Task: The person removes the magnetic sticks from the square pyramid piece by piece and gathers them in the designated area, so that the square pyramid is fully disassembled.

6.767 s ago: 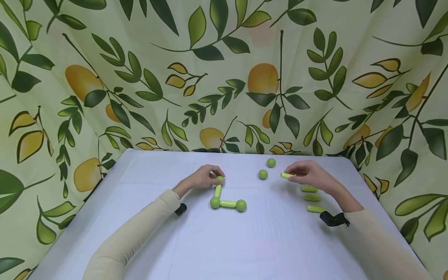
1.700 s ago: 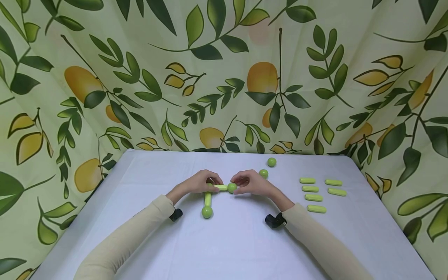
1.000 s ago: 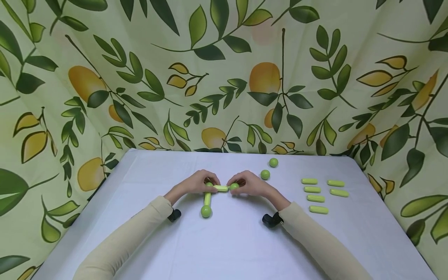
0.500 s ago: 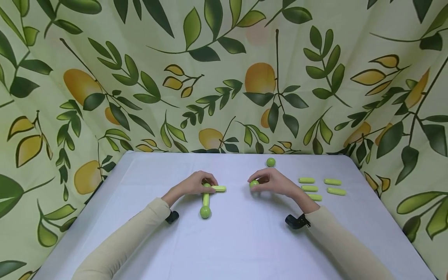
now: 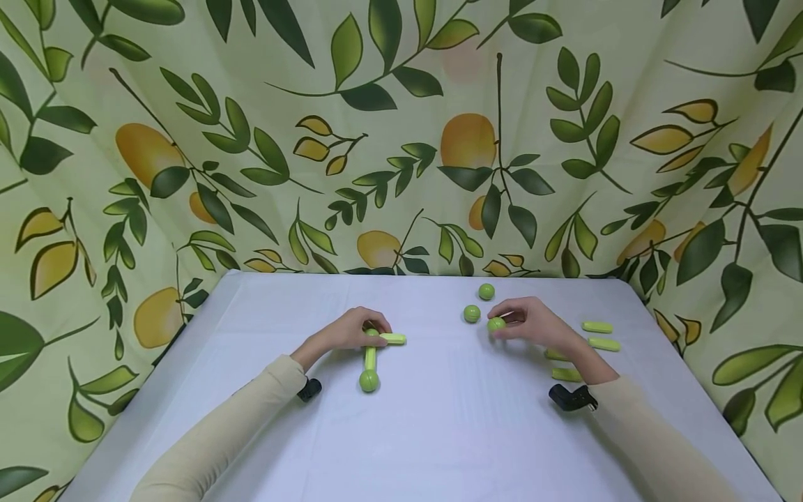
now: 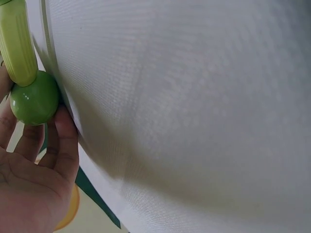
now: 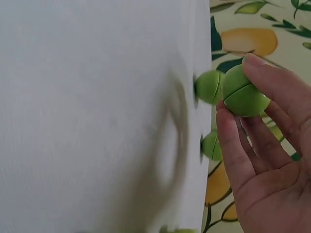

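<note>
I take the corner ball (image 5: 371, 333) as my landmark. My left hand (image 5: 345, 329) pinches it, with one rod (image 5: 370, 359) running toward me to an end ball (image 5: 369, 381) and a side rod (image 5: 394, 339) pointing right, its outer end bare. Well right of the landmark, my right hand (image 5: 530, 322) holds a single ball (image 5: 496, 325) between thumb and fingers, just above the tablecloth (image 5: 426, 432). Two loose balls (image 5: 472, 314) lie right of and beyond the landmark. I judge this step as handling one ball while steadying the joined pieces; the next move seems to call for a firm left pinch and careful right-hand placing, clear of those loose balls.
</note>
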A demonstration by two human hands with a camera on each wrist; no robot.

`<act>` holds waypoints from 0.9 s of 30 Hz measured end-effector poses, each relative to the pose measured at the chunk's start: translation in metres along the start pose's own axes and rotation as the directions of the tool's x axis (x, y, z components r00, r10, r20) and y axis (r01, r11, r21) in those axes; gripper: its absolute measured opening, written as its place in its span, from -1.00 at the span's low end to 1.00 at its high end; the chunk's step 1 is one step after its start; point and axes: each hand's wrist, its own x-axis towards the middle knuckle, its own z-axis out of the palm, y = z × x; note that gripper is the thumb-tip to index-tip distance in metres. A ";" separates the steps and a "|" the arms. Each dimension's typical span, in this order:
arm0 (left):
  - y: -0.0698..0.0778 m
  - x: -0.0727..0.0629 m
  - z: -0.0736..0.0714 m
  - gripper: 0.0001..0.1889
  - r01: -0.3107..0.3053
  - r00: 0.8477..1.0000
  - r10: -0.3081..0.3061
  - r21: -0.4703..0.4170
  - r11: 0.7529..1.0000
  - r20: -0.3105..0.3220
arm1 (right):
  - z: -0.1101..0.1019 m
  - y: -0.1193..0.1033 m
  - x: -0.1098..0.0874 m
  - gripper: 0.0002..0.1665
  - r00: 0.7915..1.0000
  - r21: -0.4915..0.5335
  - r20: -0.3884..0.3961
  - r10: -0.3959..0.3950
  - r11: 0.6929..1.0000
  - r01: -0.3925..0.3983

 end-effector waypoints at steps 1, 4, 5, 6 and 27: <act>0.000 0.000 0.000 -0.89 0.005 1.000 -0.005 -0.002 1.000 0.001 | -0.003 0.002 -0.001 -0.53 1.000 -0.010 -0.013 0.007 1.000 -0.007; 0.000 -0.001 0.000 -0.89 0.006 1.000 -0.006 0.001 1.000 0.002 | -0.009 0.005 -0.002 -0.53 0.999 -0.026 -0.039 0.018 0.999 -0.019; 0.000 -0.001 0.000 -0.89 0.010 1.000 -0.010 0.001 1.000 0.002 | -0.010 0.005 -0.002 -0.53 0.999 -0.029 -0.045 0.020 0.999 -0.022; 0.000 -0.001 -0.001 -0.89 0.014 1.000 -0.014 0.000 1.000 0.003 | -0.011 0.006 -0.002 -0.53 0.999 -0.031 -0.049 0.019 0.999 -0.021; 0.000 -0.001 0.002 -0.89 0.035 0.999 -0.035 -0.005 0.999 -0.002 | -0.008 0.015 0.026 -0.58 0.995 -0.074 -0.086 0.041 0.996 -0.048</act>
